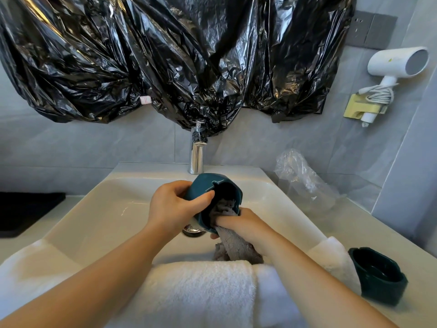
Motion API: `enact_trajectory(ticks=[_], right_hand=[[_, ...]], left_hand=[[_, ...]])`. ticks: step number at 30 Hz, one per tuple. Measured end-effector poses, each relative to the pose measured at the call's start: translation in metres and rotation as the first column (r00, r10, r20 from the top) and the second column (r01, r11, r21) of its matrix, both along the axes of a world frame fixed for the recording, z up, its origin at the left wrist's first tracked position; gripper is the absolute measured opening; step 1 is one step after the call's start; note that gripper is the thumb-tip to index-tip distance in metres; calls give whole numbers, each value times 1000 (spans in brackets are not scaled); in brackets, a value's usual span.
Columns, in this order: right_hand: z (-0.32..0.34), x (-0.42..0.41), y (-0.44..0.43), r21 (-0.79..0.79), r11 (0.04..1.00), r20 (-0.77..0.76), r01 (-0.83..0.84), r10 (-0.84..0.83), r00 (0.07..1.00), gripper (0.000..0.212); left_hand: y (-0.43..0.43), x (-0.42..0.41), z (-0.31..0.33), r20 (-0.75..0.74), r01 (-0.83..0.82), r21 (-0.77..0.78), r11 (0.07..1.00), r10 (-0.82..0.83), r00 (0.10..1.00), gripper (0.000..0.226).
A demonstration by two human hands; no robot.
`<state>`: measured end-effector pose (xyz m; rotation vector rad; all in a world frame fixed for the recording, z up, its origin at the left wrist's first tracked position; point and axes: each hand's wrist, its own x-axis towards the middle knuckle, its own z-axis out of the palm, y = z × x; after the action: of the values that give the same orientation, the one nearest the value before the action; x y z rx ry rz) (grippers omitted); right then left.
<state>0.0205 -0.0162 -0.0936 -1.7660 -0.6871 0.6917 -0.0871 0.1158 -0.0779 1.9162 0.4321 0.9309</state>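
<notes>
head view, the only one i have.

item: cup (214, 185). teal, hard-walled, with a notched rim. it is tipped on its side above the sink (106, 209), mouth turned toward me, between my two hands. i judge it light and stiff, not fragile, and probably slick if wet. the best hold is round the outer wall near the rim, where there is an edge to catch.

item: cloth (236, 247). grey and fluffy. one end is stuffed into the cup's mouth, the rest trails down below my right hand toward the white towel (201, 287). i judge it soft, limp and nearly weightless. it bunches anywhere, so a fistful is enough.

item: left hand (175, 204). fingers are curled over the cup's far wall, thumb clamped along the near rim. the forearm comes in low from the near left.

item: right hand (238, 221). it is closed round the cloth and pushed into the cup's mouth. the fingertips are hidden inside, so i cannot tell how they lie. the wrist is bent inward.

also present: a drain (192, 230) just under the left hand, a tap (196, 157) beyond both hands, and a second cup (378, 278) well off to the right of the right forearm.
</notes>
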Motion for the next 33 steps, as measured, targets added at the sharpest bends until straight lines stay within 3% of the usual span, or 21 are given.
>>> enact_trajectory(ticks=[3, 5, 8, 11, 14, 19, 23, 26, 29, 33], right_hand=[[-2, 2, 0, -16, 999, -8, -33, 33, 999, 21], [-6, 4, 3, -27, 998, 123, 63, -59, 991, 21], [-6, 5, 2, 13, 976, 345, 219, -210, 915, 3], [-4, 7, -2, 26, 964, 470, 265, -246, 848, 15], [-2, 7, -3, 22, 958, 469, 285, -261, 843, 23], [-2, 8, -3, 64, 939, 369, 339, -338, 866, 31], [-5, 10, 0, 79, 946, 278, 313, -322, 905, 19], [-9, 10, 3, 19, 968, 331, 251, -243, 912, 18], [-7, 7, 2, 0, 940, 467, 340, -301, 832, 36], [0, 4, -5, 74, 876, 656, 477, -403, 638, 27]], left_hand=[[1, 1, -1, 10, 14, 2, 1000, -14, 1000, 44], [0, 2, -2, 5, 26, 4, 1000, -26, 1000, 45], [-2, 4, -3, -4, 64, -15, 998, -64, 998, 49], [-3, 5, -3, -16, 108, -47, 993, -109, 994, 46], [-3, 4, -2, -40, 142, -84, 986, -146, 988, 32], [-3, 7, -4, -147, 226, -144, 963, -247, 958, 56], [-4, 5, -2, -48, 211, -117, 970, -218, 975, 40], [-2, 4, -3, 21, 158, -80, 984, -156, 987, 34], [3, 5, -5, 29, 117, -59, 991, -116, 993, 31], [1, 6, -5, -7, 126, -81, 989, -127, 992, 26]])
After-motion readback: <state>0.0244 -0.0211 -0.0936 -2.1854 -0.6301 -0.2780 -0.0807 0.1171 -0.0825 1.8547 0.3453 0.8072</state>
